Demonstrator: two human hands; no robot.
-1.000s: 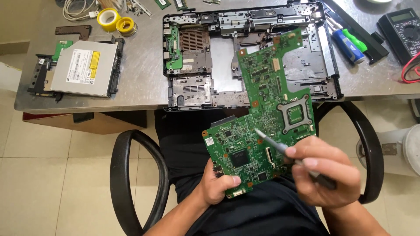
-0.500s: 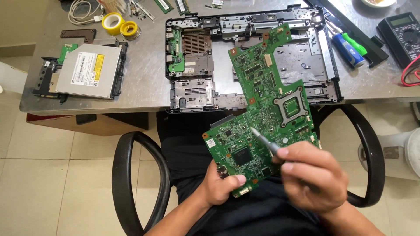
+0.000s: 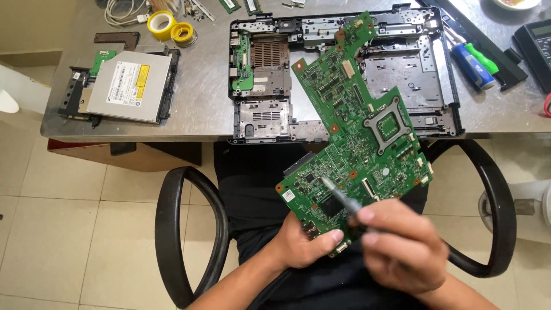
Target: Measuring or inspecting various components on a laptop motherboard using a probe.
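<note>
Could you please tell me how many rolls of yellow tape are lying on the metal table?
2: a larger roll of yellow tape near the table's far left, and a smaller roll touching it on its right, beside the white cables. Others may lie beyond the picture's top edge.

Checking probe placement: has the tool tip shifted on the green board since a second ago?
Yes. The tool tip has moved left and down the green board, away from its square socket.

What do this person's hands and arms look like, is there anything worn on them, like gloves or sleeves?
Both hands are bare: no gloves, rings or watch show on the left hand or the right hand. The forearms in view are bare too, with no sleeves reaching them. The right hand is slightly blurred, so fine detail there is unclear.
</note>
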